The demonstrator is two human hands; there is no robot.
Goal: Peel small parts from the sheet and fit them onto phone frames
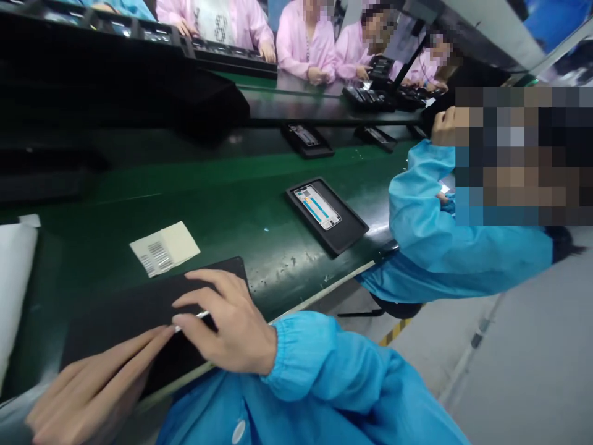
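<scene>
My right hand (229, 321) is over a black mat (227, 269) at the bench's front edge, with its fingers curled and thumb bent in. A thin item with a bright whitish edge (202, 314) shows between thumb and forefinger; most of it is hidden, so its kind is unclear. My left hand (99, 383) reaches in from the lower left, fingers long and pressed together. Its fingertips meet my right thumb at the end of that bright edge. Just beyond the mat lies a cream paper card (165, 248) with a printed barcode label.
On the green bench (231, 216), a black tray (345, 232) holds an opened phone body (318, 207). More trays (308, 141) stand farther back. A co-worker in a blue sleeve (426, 222) sits close on the right. Several people in pink coats work opposite. A white object (16, 278) is at far left.
</scene>
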